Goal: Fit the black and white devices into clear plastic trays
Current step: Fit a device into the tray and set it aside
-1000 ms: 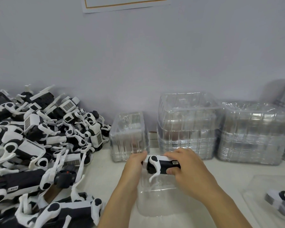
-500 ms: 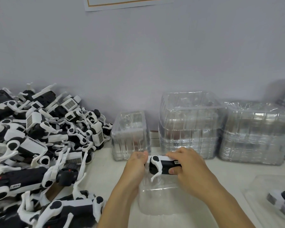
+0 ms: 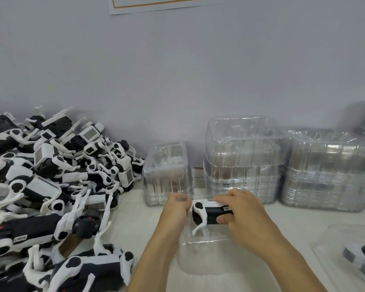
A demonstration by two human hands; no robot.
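Little is changing since the earlier frames: device point(image 3: 211, 213) and both hands are sitting slightly lower, over the far end of the clear tray point(image 3: 211, 258) on the counter point(image 3: 135, 224). Right hand point(image 3: 243, 218) is gripping the device's right end, fingers curled on top and thumb below, while left hand point(image 3: 175, 211) is pinching the tray's far edge just beside the device. Pile point(image 3: 50, 186) of devices is lying left, tray stacks point(image 3: 245, 161) behind, and a packed tray point(image 3: 350, 256) at right.

Black and white device point(image 3: 212, 213) in right hand point(image 3: 243, 218), above clear tray point(image 3: 202, 260).
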